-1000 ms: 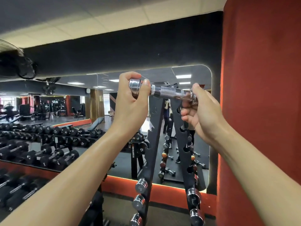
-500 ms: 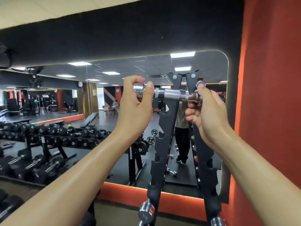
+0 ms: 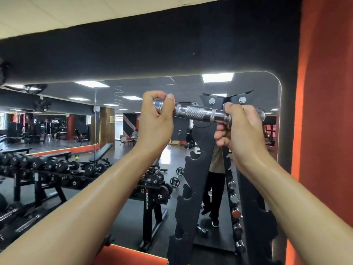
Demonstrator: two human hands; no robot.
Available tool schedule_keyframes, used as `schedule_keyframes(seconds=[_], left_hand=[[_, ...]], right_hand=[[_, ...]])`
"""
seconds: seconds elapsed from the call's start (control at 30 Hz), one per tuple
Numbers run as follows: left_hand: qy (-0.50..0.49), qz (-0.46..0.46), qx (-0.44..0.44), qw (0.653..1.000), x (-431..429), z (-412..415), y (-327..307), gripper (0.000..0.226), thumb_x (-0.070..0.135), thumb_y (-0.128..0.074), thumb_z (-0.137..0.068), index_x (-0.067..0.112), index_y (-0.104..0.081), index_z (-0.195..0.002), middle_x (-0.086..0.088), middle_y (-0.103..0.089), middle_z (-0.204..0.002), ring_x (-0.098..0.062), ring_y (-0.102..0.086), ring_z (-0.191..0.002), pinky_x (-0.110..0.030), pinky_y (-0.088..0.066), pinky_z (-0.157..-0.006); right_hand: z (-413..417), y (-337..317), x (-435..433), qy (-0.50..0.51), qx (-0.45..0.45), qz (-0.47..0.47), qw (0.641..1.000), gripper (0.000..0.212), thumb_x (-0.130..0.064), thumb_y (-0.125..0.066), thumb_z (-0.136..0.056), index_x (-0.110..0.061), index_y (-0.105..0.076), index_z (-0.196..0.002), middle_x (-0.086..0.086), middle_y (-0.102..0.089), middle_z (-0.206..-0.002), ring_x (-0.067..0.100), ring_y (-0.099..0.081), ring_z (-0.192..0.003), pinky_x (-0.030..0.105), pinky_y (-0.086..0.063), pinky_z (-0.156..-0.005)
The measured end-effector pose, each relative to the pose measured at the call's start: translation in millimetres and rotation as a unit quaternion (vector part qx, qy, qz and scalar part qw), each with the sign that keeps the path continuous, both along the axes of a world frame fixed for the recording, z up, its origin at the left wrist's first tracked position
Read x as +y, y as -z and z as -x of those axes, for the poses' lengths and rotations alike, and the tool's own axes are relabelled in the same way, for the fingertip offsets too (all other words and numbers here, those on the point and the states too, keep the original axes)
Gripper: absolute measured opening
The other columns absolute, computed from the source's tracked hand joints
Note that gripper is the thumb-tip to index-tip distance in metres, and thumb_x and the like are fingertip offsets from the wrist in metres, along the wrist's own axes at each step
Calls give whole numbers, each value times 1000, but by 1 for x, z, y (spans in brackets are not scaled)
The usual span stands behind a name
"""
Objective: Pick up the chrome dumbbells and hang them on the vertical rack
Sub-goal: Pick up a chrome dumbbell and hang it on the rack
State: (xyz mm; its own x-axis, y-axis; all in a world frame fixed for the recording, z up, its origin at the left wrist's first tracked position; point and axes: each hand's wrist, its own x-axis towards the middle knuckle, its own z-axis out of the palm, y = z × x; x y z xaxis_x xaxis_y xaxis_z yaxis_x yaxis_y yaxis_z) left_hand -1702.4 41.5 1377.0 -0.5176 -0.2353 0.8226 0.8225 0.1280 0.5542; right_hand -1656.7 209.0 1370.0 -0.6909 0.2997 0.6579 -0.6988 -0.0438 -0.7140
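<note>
Chrome dumbbell (image 3: 198, 112) held nearly level, slightly lower at its right end, at the top of the black vertical rack (image 3: 193, 180), just below the rack's bolted apex. Knurled handle exposed between the hands. Left hand (image 3: 156, 121) closed around the left head, thumb over the top. Right hand (image 3: 238, 129) wrapped around the right head, fingers curled under. Rack's notched uprights splay downward; the upper notches in view stand bare. Wall mirror (image 3: 172, 88) behind reflects a gym floor. Black dumbbells (image 3: 57, 165) racked lower left.
</note>
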Motion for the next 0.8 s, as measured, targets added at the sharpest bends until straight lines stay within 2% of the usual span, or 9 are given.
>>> schedule_keyframes(seconds=[0.1, 0.17, 0.3, 0.4, 0.5, 0.6, 0.67, 0.73, 0.8], left_hand=[[11, -11, -17, 1000, 4, 35, -9, 12, 44, -55, -104, 33, -52, -101, 3, -51, -66, -12, -37, -49, -27, -35, -49], [29, 0, -22, 999, 5, 58, -14, 17, 48, -53, -104, 31, -53, -103, -2, -54, -72, -12, -38, -51, -25, -36, -50], [36, 22, -12, 999, 10, 102, -23, 27, 49, -50, -106, 23, -55, -109, 3, -54, -72, -2, -36, -45, -15, -35, -50], [68, 30, -3, 997, 15, 143, -29, 26, 48, -51, -106, 23, -55, -107, -4, -61, -78, 1, -38, -45, -12, -35, -49], [124, 37, 6, 992, 26, 184, -34, 24, 51, -49, -105, 27, -54, -102, -19, -70, -96, 0, -38, -45, -13, -38, -50], [175, 49, 3, 983, 38, 218, -37, 31, 54, -44, -106, 25, -53, -103, -5, -62, -81, -1, -41, -47, -16, -41, -51], [203, 78, -15, 976, 47, 236, -35, 35, 55, -39, -107, 22, -52, -108, 5, -58, -77, -3, -45, -52, -14, -42, -53], [228, 119, -41, 966, 57, 251, -29, 40, 55, -35, -108, 19, -53, -113, 7, -57, -80, -2, -48, -60, -7, -41, -54], [264, 142, -56, 952, 66, 263, -23, 43, 55, -31, -108, 19, -54, -115, 2, -60, -85, 1, -49, -69, 0, -38, -55]], right_hand=[[23, -4, 3, 19, -1, -26, 999, 16, -33, -56, -105, -19, -51, -102, 7, -57, -75, 13, -55, -49, 25, -45, -43], [39, -5, 2, 45, -1, -31, 998, 17, -36, -56, -105, -21, -49, -99, 6, -57, -73, 12, -54, -48, 26, -45, -43], [68, -4, -1, 112, -1, -63, 992, 21, -43, -54, -105, -24, -48, -97, 5, -58, -73, 13, -55, -50, 29, -45, -46], [90, -3, -2, 171, 16, -101, 980, 22, -45, -55, -103, -25, -48, -97, 3, -59, -67, 14, -55, -48, 29, -43, -45], [110, -10, -4, 245, 22, -119, 962, 27, -49, -56, -101, -24, -48, -97, 2, -60, -63, 16, -55, -49, 30, -44, -47], [129, -13, -9, 350, 12, -134, 927, 35, -66, -52, -91, -31, -48, -88, 10, -66, -76, 24, -59, -65, 40, -49, -65], [136, -11, -15, 418, -4, -155, 895, 35, -66, -49, -93, -31, -46, -88, 3, -65, -77, 26, -61, -76, 45, -49, -74], [138, -9, -24, 478, -24, -176, 860, 33, -60, -48, -98, -28, -45, -91, -3, -61, -77, 25, -59, -83, 44, -43, -73], [139, -8, -34, 520, -47, -201, 829, 34, -59, -47, -100, -26, -43, -92, -5, -60, -76, 23, -58, -81, 41, -38, -69]])
